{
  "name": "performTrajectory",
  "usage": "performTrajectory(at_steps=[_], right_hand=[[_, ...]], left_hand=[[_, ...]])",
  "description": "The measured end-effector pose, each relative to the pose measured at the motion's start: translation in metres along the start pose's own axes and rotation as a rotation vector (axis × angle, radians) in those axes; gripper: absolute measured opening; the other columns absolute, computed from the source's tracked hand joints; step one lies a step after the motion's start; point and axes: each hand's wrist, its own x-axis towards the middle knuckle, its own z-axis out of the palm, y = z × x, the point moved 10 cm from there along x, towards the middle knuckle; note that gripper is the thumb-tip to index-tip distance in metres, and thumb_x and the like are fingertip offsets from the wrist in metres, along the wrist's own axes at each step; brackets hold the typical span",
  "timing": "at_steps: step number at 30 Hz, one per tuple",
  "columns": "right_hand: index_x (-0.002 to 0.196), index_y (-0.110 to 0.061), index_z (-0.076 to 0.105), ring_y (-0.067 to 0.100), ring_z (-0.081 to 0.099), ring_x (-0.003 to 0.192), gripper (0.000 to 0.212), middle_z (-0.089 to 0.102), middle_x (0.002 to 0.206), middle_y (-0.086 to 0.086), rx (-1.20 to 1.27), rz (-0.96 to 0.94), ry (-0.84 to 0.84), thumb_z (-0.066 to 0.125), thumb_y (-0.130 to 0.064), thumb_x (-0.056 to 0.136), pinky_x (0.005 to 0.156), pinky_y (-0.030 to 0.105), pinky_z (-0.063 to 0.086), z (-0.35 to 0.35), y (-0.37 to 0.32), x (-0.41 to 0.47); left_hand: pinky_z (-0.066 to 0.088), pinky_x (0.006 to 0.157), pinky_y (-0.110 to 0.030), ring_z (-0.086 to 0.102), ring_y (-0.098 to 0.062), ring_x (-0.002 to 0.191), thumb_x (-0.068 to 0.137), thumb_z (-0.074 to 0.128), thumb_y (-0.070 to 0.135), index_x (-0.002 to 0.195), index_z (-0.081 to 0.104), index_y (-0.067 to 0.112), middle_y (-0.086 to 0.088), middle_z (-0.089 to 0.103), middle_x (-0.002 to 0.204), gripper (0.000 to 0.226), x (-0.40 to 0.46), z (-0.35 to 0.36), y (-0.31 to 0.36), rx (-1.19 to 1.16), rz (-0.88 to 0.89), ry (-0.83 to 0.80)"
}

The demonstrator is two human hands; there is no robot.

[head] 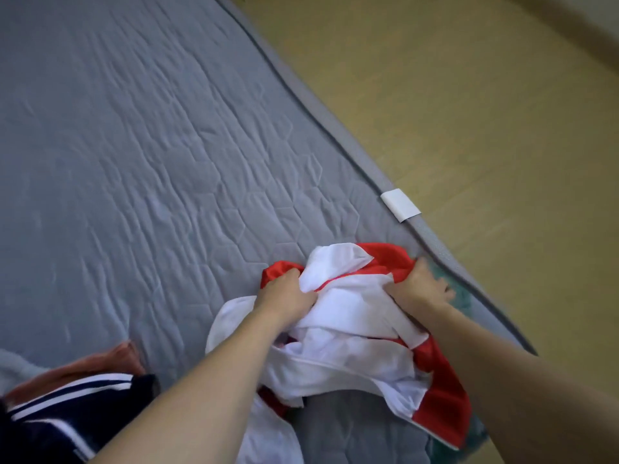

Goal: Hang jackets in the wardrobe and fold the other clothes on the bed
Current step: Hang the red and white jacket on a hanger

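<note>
So both hands are on a red and white garment (351,316) bunched up on the bed (134,162), close to the bed's right edge. Left hand (284,294) grips a fold of the white cloth at the garment's left side, fingers curled in, red fabric showing just beyond the knuckles. Right hand (420,288) is on the garment's right side, thumb tucked against the white part; its fingers look spread over the red part toward the bed edge (motion blur there, so I cannot tell whether they pinch cloth or just press it). Garment is crumpled, white layers on top, a red panel hanging off its right and near side down toward the person. Left of the garment, at the near edge of the bed, lies a navy piece with white stripes (67,416), and an orange cloth (100,360) sits touching it on the far side. A bit of teal fabric (464,296) peeks out just right of the right hand, at the bed edge. White tag (400,204) is on the bed's border, beyond the garment. Yellowish floor (485,128) runs right of the bed. Bed cover is grey, quilted in hexagons.
</note>
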Motion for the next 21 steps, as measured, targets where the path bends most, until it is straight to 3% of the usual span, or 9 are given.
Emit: performTrajectory(at_steps=[3,6,8,11,14,17,21], right_hand=[[0.111,-0.016,0.051,0.033,0.060,0.105,0.027,0.065,0.109,0.011,0.157,-0.129,-0.093,0.051,-0.029,0.087,0.091,0.039,0.044,0.009,-0.026,-0.020],[0.090,-0.017,0.058,0.028,0.062,0.082,0.007,0.065,0.083,0.004,0.330,-0.256,-0.114,0.052,-0.019,0.086,0.067,0.033,0.047,-0.007,-0.077,-0.079],[0.079,-0.016,0.054,0.025,0.058,0.074,0.007,0.059,0.071,-0.001,0.419,-0.349,-0.140,0.056,-0.016,0.085,0.063,0.034,0.046,-0.028,-0.122,-0.135],[0.077,-0.015,0.053,0.023,0.056,0.075,0.014,0.056,0.070,-0.004,0.454,-0.521,-0.124,0.059,-0.021,0.088,0.066,0.032,0.038,-0.073,-0.193,-0.236],[0.073,-0.017,0.045,0.025,0.052,0.072,0.020,0.051,0.066,-0.005,0.417,-0.734,-0.079,0.057,-0.020,0.089,0.062,0.033,0.031,-0.113,-0.262,-0.352],[0.082,-0.018,0.045,0.031,0.051,0.072,0.011,0.057,0.072,0.002,0.300,-0.916,-0.047,0.056,-0.019,0.086,0.062,0.034,0.032,-0.125,-0.322,-0.472],[0.096,-0.014,0.053,0.040,0.060,0.088,0.010,0.066,0.091,0.015,0.224,-1.032,-0.030,0.053,-0.021,0.088,0.070,0.038,0.041,-0.100,-0.373,-0.619]], left_hand=[[0.040,0.071,-0.032,0.060,-0.025,0.094,0.084,0.056,0.050,0.090,0.054,0.019,-0.001,0.064,0.099,0.031,-0.042,-0.044,-0.004,-0.176,0.007,0.140],[0.037,0.070,-0.033,0.059,-0.029,0.094,0.093,0.051,0.052,0.080,0.047,0.017,-0.007,0.064,0.095,0.038,-0.110,-0.115,-0.018,-0.308,-0.049,0.332],[0.037,0.068,-0.033,0.060,-0.032,0.089,0.097,0.049,0.045,0.073,0.046,0.016,-0.012,0.066,0.088,0.037,-0.165,-0.167,-0.035,-0.410,-0.084,0.466],[0.042,0.069,-0.037,0.053,-0.022,0.073,0.094,0.053,0.044,0.070,0.050,0.014,0.001,0.057,0.069,0.039,-0.277,-0.248,-0.072,-0.783,-0.095,0.706],[0.050,0.087,-0.043,0.063,-0.020,0.088,0.086,0.056,0.046,0.087,0.064,0.013,-0.003,0.068,0.090,0.034,-0.410,-0.311,-0.127,-1.162,-0.134,0.948],[0.047,0.100,-0.052,0.065,-0.024,0.108,0.084,0.060,0.045,0.099,0.068,0.023,-0.005,0.070,0.111,0.028,-0.548,-0.361,-0.175,-1.413,-0.070,1.161],[0.039,0.104,-0.064,0.056,-0.042,0.120,0.087,0.060,0.042,0.127,0.053,-0.002,-0.027,0.058,0.128,0.060,-0.726,-0.412,-0.233,-1.500,0.201,1.295]])
